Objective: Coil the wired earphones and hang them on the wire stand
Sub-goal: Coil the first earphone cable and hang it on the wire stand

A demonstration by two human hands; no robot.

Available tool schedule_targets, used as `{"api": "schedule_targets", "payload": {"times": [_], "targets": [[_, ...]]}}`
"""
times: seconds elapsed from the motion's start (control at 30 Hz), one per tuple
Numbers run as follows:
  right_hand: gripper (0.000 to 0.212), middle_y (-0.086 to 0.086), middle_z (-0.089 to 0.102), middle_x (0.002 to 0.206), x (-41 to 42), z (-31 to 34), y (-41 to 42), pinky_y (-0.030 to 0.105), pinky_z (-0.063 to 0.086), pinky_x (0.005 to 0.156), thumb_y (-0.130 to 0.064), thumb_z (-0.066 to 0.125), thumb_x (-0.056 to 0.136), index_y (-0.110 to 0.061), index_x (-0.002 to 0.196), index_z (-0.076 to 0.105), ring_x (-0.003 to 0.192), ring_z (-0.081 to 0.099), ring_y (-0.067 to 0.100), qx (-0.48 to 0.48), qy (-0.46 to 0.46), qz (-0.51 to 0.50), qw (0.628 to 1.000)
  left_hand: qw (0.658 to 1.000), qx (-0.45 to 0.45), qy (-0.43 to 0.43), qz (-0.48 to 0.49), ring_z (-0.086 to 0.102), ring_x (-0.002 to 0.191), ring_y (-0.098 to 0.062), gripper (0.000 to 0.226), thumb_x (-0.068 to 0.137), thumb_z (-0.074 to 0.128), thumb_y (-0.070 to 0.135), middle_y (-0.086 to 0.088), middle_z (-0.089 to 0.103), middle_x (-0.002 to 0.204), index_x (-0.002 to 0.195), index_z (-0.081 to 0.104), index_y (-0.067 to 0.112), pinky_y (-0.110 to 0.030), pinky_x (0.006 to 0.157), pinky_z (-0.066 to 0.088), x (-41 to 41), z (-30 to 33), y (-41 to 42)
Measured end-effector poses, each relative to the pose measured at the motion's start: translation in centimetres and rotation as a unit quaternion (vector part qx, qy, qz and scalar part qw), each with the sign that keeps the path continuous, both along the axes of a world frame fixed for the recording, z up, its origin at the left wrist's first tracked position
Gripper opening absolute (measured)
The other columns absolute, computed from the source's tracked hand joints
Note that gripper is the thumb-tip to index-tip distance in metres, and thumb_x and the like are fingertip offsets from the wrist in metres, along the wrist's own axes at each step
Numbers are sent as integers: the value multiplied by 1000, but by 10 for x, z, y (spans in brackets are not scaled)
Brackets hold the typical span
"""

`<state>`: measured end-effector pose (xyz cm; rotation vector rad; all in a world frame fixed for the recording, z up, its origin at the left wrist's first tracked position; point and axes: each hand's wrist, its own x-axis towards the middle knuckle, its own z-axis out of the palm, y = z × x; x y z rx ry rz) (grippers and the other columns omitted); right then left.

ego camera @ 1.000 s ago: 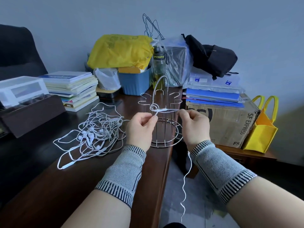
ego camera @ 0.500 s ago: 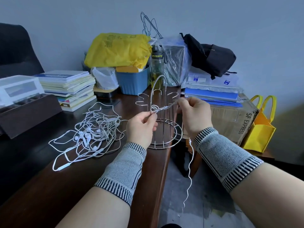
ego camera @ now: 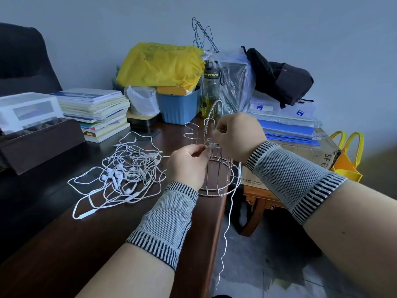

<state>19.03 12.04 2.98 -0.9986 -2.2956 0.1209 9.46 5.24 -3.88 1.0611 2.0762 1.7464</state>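
Note:
A silver wire stand (ego camera: 217, 186) with hooked arms stands at the desk's right edge. In front of it my left hand (ego camera: 187, 166) and my right hand (ego camera: 236, 136) both pinch a white earphone cable (ego camera: 228, 218), which forms a small loop between the fingertips close to the stand's hooks. The cable's loose end hangs down from under my right hand past the desk edge toward the floor. Both wrists wear grey knitted bands.
A tangle of several white earphones (ego camera: 122, 175) lies on the dark wooden desk (ego camera: 64, 244) to the left. Books (ego camera: 96, 112), a blue bin (ego camera: 178, 108), a bottle (ego camera: 210, 93) and bags crowd the back. A cardboard box (ego camera: 322, 153) sits right of the desk.
My right hand has moved left and up, nearer to my left hand and over the stand's hooks. The stretch of cable between the hands has shortened into a small loop.

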Motion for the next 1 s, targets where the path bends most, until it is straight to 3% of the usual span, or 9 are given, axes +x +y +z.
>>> {"api": "schedule_targets", "payload": {"times": [0.13,0.2,0.37,0.43,0.57,0.73,0.8,1.0], "targets": [[19,5,62,74,-3,6,3,28,44,63,-25,54,89,-19,71,59,73,59,24,26,-88,-8,996,998,25,-42,-36,60,50,-19,4,84,72,29,0,70,63,84,76,29,-48,66,59,2,2,0],[20,7,63,76,-3,11,5,28,45,62,-24,53,90,-15,73,61,73,60,24,18,-116,-15,993,993,33,-82,-74,63,43,-21,13,88,69,20,1,65,56,80,72,30,-51,62,59,3,2,-1],[24,8,68,84,-7,20,13,25,46,55,-21,51,93,-7,86,70,75,63,22,-64,-170,-11,983,968,55,-213,-123,64,57,-8,10,90,68,14,1,65,62,99,72,13,-26,44,47,5,-3,1],[26,10,68,89,-8,25,13,26,49,58,-21,51,94,-5,91,70,77,62,22,-79,-186,-4,979,954,63,-260,-136,66,60,-6,8,90,68,11,0,65,67,98,70,11,-26,47,51,6,-5,2],[27,9,66,91,-12,32,11,26,50,61,-26,53,96,-4,95,69,76,58,20,-85,-217,7,973,932,76,-325,-144,68,63,-4,7,90,67,7,2,69,76,93,69,13,-28,68,56,7,-5,4],[28,10,66,90,-18,35,9,30,54,71,-26,54,95,-3,98,69,75,57,18,-95,-229,11,969,921,107,-354,-123,70,65,-6,10,88,68,5,2,70,77,85,67,14,-25,65,54,11,-5,7],[27,10,64,88,-20,38,7,30,52,69,-24,53,94,-2,97,69,74,54,19,-122,-236,21,964,922,119,-349,-116,70,65,-6,10,89,68,4,1,70,77,86,67,14,-24,65,55,13,-6,7],[35,4,48,61,-16,44,-5,30,50,66,-33,53,90,-8,65,56,55,44,17,-183,-217,42,958,927,135,-336,-103,70,64,-5,11,88,68,4,3,70,74,83,67,14,-23,65,55,15,-6,7]]}}
